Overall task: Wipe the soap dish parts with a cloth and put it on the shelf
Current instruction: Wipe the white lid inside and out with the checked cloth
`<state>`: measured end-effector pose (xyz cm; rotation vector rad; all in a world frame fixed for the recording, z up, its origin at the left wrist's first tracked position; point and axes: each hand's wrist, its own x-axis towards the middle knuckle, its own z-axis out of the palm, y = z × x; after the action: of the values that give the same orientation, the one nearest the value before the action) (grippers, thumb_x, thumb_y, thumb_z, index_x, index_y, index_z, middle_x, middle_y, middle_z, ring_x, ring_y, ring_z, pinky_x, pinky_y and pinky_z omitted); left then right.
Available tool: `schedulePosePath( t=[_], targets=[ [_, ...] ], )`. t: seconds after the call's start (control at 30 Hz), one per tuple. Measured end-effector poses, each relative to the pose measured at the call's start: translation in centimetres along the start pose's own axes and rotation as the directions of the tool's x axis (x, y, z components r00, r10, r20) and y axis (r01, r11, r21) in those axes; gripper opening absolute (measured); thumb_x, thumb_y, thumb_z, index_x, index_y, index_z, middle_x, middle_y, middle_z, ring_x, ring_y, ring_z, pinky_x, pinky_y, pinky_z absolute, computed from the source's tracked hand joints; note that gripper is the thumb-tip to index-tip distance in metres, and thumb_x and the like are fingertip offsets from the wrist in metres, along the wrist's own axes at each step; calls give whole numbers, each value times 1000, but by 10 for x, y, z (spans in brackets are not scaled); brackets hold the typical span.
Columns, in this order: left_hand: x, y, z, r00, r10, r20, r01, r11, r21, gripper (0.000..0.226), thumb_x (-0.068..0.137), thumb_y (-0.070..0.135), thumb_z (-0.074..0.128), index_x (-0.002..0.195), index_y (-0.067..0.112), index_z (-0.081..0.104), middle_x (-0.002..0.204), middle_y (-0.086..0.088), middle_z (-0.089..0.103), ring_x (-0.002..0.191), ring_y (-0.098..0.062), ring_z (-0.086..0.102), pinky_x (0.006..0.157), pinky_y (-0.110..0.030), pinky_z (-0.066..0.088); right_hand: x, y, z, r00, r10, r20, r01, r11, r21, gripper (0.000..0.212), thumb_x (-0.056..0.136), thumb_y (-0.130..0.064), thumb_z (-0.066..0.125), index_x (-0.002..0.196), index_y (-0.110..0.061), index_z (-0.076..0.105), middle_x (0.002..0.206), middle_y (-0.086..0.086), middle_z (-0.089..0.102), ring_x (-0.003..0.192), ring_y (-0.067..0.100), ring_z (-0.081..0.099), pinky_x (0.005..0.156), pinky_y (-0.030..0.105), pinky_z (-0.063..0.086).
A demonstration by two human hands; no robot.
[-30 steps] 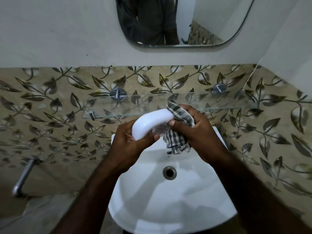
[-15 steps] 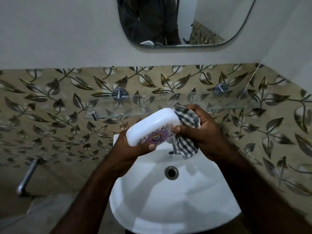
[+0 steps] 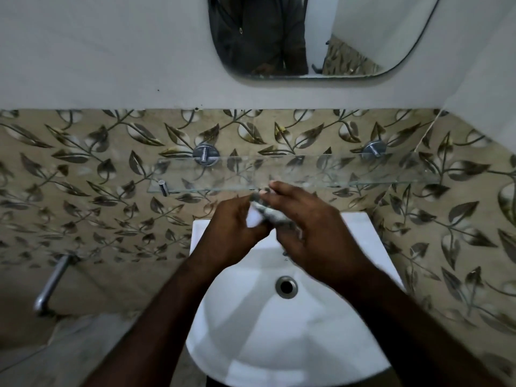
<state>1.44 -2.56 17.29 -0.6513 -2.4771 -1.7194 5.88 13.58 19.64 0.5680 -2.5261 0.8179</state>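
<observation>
My left hand (image 3: 234, 227) grips the white soap dish (image 3: 254, 219) over the back of the basin; only a small white patch of it shows between my hands. My right hand (image 3: 312, 230) lies across the dish with the checked cloth (image 3: 272, 212) pressed under its palm and fingers, and the cloth is mostly hidden and blurred. The glass shelf (image 3: 363, 170) runs along the tiled wall just behind and above both hands, with nothing on it.
A white washbasin (image 3: 279, 344) with a metal drain (image 3: 286, 286) sits below my hands. Chrome brackets (image 3: 205, 156) hold the shelf. A mirror (image 3: 321, 34) hangs above. A metal pipe (image 3: 51, 286) juts from the wall at lower left.
The dish has turned, so its labelled side and most of its white body are now hidden. My right hand has slid over the top of it with the cloth, covering it.
</observation>
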Motion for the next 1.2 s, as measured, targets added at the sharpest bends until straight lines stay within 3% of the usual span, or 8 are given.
schedulePosePath(
  t=[0.23, 0.37, 0.47, 0.67, 0.83, 0.9, 1.0, 1.2],
  targets=[
    [-2, 0, 3, 992, 50, -112, -49, 999, 12, 21, 72, 18, 73, 90, 8, 70, 80, -12, 73, 71, -27, 67, 62, -40, 51, -1, 12, -1, 961, 265, -84, -234, 935, 268, 58, 78, 1, 59, 131, -21, 62, 135, -4, 63, 127, 5, 54, 108, 34, 43],
    [-1, -2, 1, 994, 68, -82, -68, 998, -1, 16, 76, 17, 73, 85, 5, 67, 77, -16, 70, 68, -26, 65, 63, -42, 51, -7, -10, 9, 991, 99, -89, -100, 995, 2, 61, 79, -7, 50, 139, -19, 54, 142, 6, 57, 125, 21, 55, 109, 15, 27],
    [-4, -1, 0, 998, 52, -45, -53, 998, -38, 8, 76, 10, 70, 78, 5, 65, 70, -12, 67, 65, -8, 56, 58, -34, 45, -9, -11, 13, 998, 22, -58, -28, 994, -109, 64, 78, -14, 42, 140, -21, 52, 145, 7, 53, 112, 29, 60, 99, 32, 44],
    [-9, 1, -3, 990, 94, -109, -88, 994, 57, 19, 73, 19, 72, 88, 8, 71, 79, -8, 73, 73, -24, 68, 64, -39, 51, -3, 0, 16, 913, 396, -99, -335, 866, 371, 60, 74, -16, 49, 129, -37, 62, 126, -13, 66, 112, 7, 63, 98, 35, 51],
    [-10, 5, -5, 988, 120, -97, -117, 992, 37, 9, 75, 12, 70, 70, 15, 63, 61, 6, 63, 58, 1, 52, 53, -26, 42, -7, -19, 20, 993, 50, -111, -53, 998, -31, 60, 78, -14, 46, 137, -24, 56, 142, 3, 57, 126, 24, 56, 104, 30, 39],
    [-11, 4, -7, 986, 122, -112, -118, 992, 41, 6, 75, 12, 70, 73, 10, 64, 64, 0, 66, 58, -8, 58, 54, -31, 46, -4, -14, 21, 993, 63, -100, -57, 996, 64, 58, 81, -11, 48, 137, -26, 56, 142, -2, 56, 129, 18, 53, 106, 30, 39],
    [-14, 3, -9, 983, 104, -148, -104, 995, 8, 16, 74, 18, 74, 87, 9, 71, 77, -5, 73, 71, -22, 69, 63, -39, 54, 4, -4, 10, 980, 197, 6, -178, 873, 454, 55, 85, 5, 60, 133, -23, 59, 134, -10, 61, 128, 2, 53, 110, 31, 41],
    [-17, 20, -12, 973, 32, -229, -115, 926, -359, 31, 63, 27, 81, 92, 35, 76, 87, 9, 77, 79, -11, 73, 71, -30, 58, 5, 14, -2, 909, 240, 340, -416, 465, 782, 48, 89, 2, 65, 134, -9, 55, 124, 15, 68, 117, 30, 64, 98, 38, 53]
  ],
)
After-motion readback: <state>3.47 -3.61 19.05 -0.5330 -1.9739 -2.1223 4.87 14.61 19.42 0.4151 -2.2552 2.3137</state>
